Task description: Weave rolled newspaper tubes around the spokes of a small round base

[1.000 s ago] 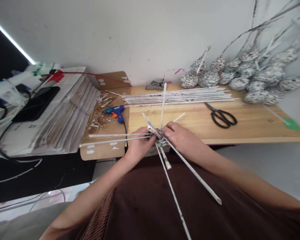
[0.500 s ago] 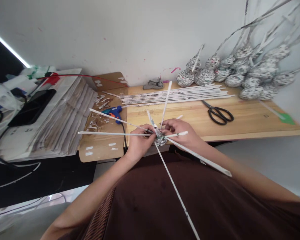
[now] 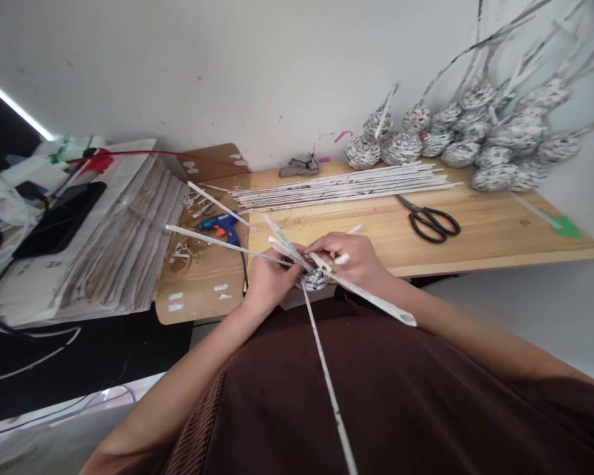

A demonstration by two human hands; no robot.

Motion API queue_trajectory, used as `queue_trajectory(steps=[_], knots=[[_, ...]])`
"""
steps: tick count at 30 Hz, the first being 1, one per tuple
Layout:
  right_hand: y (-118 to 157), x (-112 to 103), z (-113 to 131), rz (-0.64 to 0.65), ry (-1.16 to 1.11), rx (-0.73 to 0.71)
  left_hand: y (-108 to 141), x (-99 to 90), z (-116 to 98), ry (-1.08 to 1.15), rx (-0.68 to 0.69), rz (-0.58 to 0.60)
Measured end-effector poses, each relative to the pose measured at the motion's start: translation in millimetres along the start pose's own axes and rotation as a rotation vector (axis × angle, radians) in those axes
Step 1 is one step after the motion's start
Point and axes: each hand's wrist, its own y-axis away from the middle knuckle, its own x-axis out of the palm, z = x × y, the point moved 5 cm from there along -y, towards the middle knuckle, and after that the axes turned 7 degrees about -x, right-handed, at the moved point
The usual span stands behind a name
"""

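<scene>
Between my hands, over the table's front edge, is a small woven ball of rolled newspaper (image 3: 315,280). Several paper tubes stick out from it in all directions, one long paper tube (image 3: 327,369) running down across my brown clothing. My left hand (image 3: 272,277) is closed on the ball's left side, its thumb and fingers pinched where the tubes meet. My right hand (image 3: 354,257) is bent round the right side, its fingertips closed at the base of the tubes. Exactly which tube those right fingers grip is partly hidden.
Behind lie a row of paper tubes (image 3: 346,186), black-handled scissors (image 3: 433,221) and a grey lump (image 3: 299,165). Finished-looking woven paper gourds (image 3: 505,138) crowd the right back. On the left are a blue glue gun (image 3: 222,225), a stack of paper (image 3: 129,244) and a phone (image 3: 62,218).
The tube that stood upright between my hands has swung over, and other tubes have shifted as the ball turned. Both hands stay at the ball, the right slightly nearer to the left.
</scene>
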Motion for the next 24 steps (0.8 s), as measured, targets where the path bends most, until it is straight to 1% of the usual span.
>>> queue_trajectory(steps=[4, 7, 10, 12, 15, 17, 21, 24], knots=[[2, 3, 1, -0.068, 0.020, -0.111, -1, -0.9, -1, -0.088, 0.019, 0.017], [2, 5, 5, -0.114, 0.078, -0.235, -4, -0.3, -4, -0.132, 0.017, 0.058], [2, 7, 9, -0.117, 0.109, -0.357, -5, 2.0, -10, -0.168, 0.044, 0.087], [1, 7, 10, -0.110, 0.128, -0.390, -5, 2.7, -12, -0.195, 0.069, 0.075], [-1, 5, 12, -0.068, 0.144, -0.352, -1, 1.8, -12, -0.174, 0.104, 0.035], [-1, 2, 12, -0.027, 0.187, -0.276, 2, 0.9, -11, -0.145, 0.125, 0.023], [4, 0, 7, 0.123, 0.376, -0.119, 9, -2.3, -14, -0.157, 0.169, -0.005], [7, 0, 5, 0.225, 0.469, -0.042, 14, -3.7, -18, -0.178, 0.191, -0.011]])
